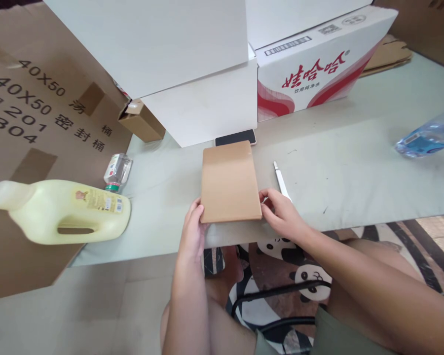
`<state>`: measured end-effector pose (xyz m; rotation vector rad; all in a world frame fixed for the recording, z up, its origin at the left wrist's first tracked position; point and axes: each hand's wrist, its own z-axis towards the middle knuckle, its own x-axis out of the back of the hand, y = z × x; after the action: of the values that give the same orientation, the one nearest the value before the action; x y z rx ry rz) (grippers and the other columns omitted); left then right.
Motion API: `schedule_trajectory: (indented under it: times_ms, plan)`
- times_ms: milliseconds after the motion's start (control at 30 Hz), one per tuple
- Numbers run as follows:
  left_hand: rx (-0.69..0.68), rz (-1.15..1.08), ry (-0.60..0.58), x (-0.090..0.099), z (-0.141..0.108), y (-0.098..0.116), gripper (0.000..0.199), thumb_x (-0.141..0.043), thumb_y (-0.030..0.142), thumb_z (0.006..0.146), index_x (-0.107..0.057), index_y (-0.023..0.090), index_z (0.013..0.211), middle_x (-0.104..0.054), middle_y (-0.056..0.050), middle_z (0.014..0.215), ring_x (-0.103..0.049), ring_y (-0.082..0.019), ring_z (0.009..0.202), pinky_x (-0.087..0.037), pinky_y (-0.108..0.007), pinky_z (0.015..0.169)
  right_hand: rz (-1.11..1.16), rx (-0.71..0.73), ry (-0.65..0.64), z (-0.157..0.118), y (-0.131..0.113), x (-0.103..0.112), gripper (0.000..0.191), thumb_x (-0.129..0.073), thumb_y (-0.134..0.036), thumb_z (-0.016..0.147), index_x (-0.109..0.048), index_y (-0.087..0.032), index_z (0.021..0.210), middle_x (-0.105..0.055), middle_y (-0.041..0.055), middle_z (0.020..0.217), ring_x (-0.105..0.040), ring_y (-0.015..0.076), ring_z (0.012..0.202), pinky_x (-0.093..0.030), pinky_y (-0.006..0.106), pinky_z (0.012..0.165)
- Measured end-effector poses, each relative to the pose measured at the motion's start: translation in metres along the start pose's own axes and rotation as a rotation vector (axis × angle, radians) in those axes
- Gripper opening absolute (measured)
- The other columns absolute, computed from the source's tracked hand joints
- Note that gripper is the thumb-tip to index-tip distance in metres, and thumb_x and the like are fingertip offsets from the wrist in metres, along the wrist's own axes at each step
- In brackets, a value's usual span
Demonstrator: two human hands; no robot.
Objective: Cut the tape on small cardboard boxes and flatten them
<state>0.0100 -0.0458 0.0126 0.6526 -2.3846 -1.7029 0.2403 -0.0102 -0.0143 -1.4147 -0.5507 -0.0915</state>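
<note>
A flat brown cardboard box [229, 182] lies in front of me near the table's front edge, its plain top facing up. My left hand [194, 227] grips its near left corner, thumb on the side and the other fingers partly hidden behind it. At the near right corner, my right hand [277, 209] has its fingers curled in against the box's side. Just right of that hand lies a slim white tool with a pale tip [280, 178], partly covered by the hand. A phone with a dark screen [237, 138] sits behind the box's far edge.
Large white boxes [203, 103] and a red-and-white water carton [311, 74] stand at the back. On the left are a yellow jug [68, 209], a small clear bottle [116, 170] and a small brown box [144, 122]. A plastic water bottle [429, 134] lies at right.
</note>
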Motion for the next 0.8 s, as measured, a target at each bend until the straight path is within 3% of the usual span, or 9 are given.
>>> schedule_trajectory:
  times_ms: [800]
  plan:
    - [0.005, 0.004, 0.004, -0.0019, -0.0011, 0.0010, 0.043, -0.070, 0.046, 0.071, -0.068, 0.024, 0.108, -0.070, -0.006, 0.118, -0.060, -0.026, 0.113, -0.049, -0.030, 0.077, -0.009, 0.003, 0.008, 0.0005, 0.0002, -0.0004, 0.012, -0.043, -0.025, 0.087, -0.052, -0.021, 0.094, -0.062, 0.0032, 0.081, -0.060, 0.0177, 0.069, -0.043, 0.034, 0.065]
